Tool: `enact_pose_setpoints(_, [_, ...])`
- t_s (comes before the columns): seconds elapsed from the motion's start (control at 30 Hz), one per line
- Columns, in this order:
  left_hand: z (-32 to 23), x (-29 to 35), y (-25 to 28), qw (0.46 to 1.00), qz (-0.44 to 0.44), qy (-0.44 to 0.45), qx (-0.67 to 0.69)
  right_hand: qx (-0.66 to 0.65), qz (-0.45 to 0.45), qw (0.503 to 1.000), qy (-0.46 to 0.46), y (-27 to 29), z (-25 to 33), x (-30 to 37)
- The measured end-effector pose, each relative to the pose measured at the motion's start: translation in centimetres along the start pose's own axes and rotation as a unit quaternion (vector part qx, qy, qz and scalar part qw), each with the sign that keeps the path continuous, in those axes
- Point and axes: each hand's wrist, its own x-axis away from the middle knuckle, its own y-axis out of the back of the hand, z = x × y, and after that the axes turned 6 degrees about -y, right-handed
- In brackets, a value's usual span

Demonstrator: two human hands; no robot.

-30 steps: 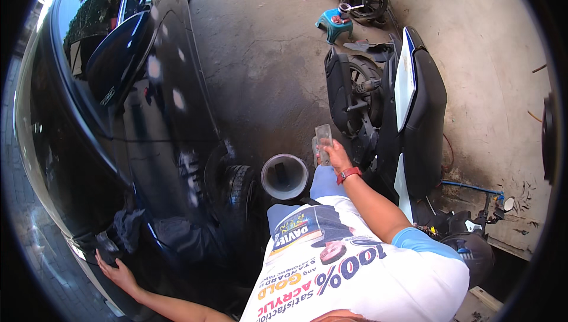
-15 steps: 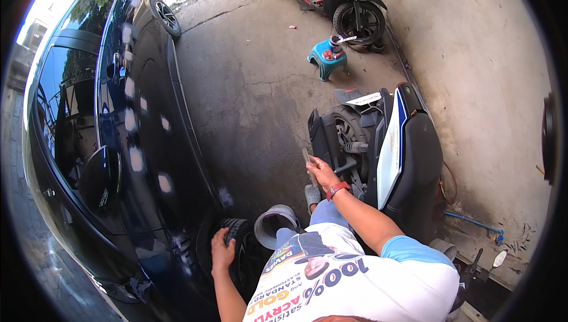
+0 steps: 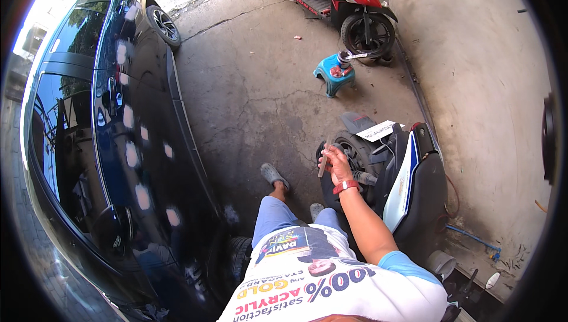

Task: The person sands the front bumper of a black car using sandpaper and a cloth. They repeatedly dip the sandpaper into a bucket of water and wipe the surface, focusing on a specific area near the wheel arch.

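My right hand point(image 3: 339, 165) is closed around a thin, flat greyish strip point(image 3: 322, 166), held upright beside the parked scooter's rear wheel; its exact kind is not clear. A red watch point(image 3: 345, 186) circles that wrist. My left hand is out of sight. To my left stands a dark, glossy car point(image 3: 160, 180) with several pale, dull patches point(image 3: 142, 196) along its doors and side. My feet wear grey clogs point(image 3: 273, 176), the left one stepped forward on the concrete.
Close on my right is a black and white scooter point(image 3: 408, 186) with a white plate, beside a wall point(image 3: 473, 73). Farther ahead stand a blue stool point(image 3: 335, 79) bearing a small can point(image 3: 344, 59) and a red scooter point(image 3: 361, 2). A blue pipe point(image 3: 470, 236) lies along the wall's foot.
I have stepped forward with my left foot. My left hand has dropped out of view, and so has the grey bucket by the car's wheel. The right hand still holds the strip.
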Motion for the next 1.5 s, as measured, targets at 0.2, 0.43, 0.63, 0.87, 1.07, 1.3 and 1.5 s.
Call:
enact_pose_setpoints(0.2, [-16.8, -10.8, 14.8, 0.986, -0.063, -0.140, -0.061, -0.042, -0.105, 0.993, 0.017, -3.4, 2.6, -8.6])
enact_pose_setpoints(0.43, [-58.3, -14.5, 30.2, 0.865, -0.192, -0.461, -0.056, 0.172, -0.316, 0.930, -0.082, -0.1, -2.6, -15.7])
enact_pose_setpoints(0.63, [-77.7, -17.8, 31.5, 0.869, -0.122, -0.466, -0.114, 0.247, -0.419, 0.852, -0.193, 1.9, -5.5, -14.2])
enact_pose_setpoints(0.87, [-82.7, -26.0, 28.6, 0.934, -0.095, -0.272, -0.211, 0.082, -0.437, 0.847, -0.291, -2.8, 4.1, -23.3])
enact_pose_setpoints(1.07, [-89.6, -22.0, 28.1, 0.968, -0.062, -0.172, -0.171, 0.169, -0.351, 0.901, -0.190, -6.5, 25.1, -46.2])
enact_pose_setpoints(1.3, [-106.4, -23.1, 28.9, 0.966, -0.133, -0.211, -0.069, 0.559, -0.280, 0.770, 0.130, -23.4, 57.3, -69.8])
enact_pose_setpoints(1.5, [-125.4, -29.9, 30.5, 0.978, -0.088, -0.188, -0.010, 0.449, -0.281, 0.834, 0.154, -29.6, 64.4, -81.9])
